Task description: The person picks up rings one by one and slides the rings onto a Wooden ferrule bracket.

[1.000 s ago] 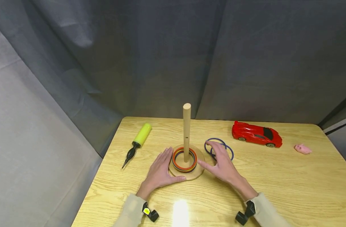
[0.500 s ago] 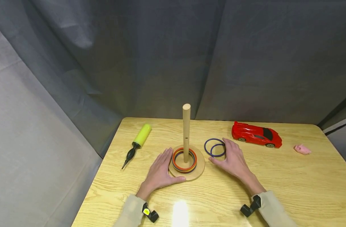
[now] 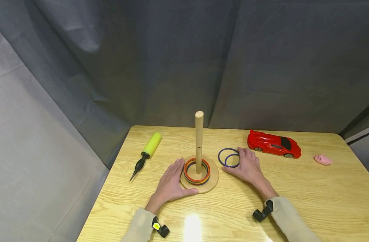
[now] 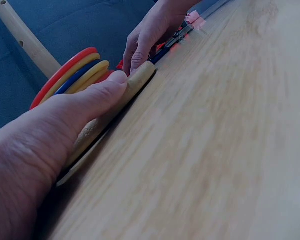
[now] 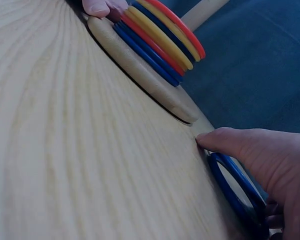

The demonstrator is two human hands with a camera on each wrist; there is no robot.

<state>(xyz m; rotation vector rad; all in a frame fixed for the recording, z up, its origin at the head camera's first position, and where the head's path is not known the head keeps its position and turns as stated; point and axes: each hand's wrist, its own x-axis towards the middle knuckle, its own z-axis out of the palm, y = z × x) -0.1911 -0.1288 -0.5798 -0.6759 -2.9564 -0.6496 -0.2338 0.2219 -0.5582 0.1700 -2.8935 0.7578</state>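
A wooden ring-toss peg stand stands in the middle of the table, with several stacked rings in red, yellow and blue around its peg. My left hand rests against its round base, fingers straight along the left side and thumb along the near rim. Right of the stand lie two overlapping blue rings. Over their right part is my right hand, fingers bent down and thumb beside the near edge. I cannot tell whether these fingers grip a ring.
On the left lies a yellow-green hand pump with a black nozzle. A red toy car stands at the back right, and a small pink pig figure lies farther right. A dark grey curtain hangs behind the wooden table.
My right hand has moved right from over the blue rings to their right side, then its fingers have drawn slightly inward. My left hand and the peg stand have stayed put.
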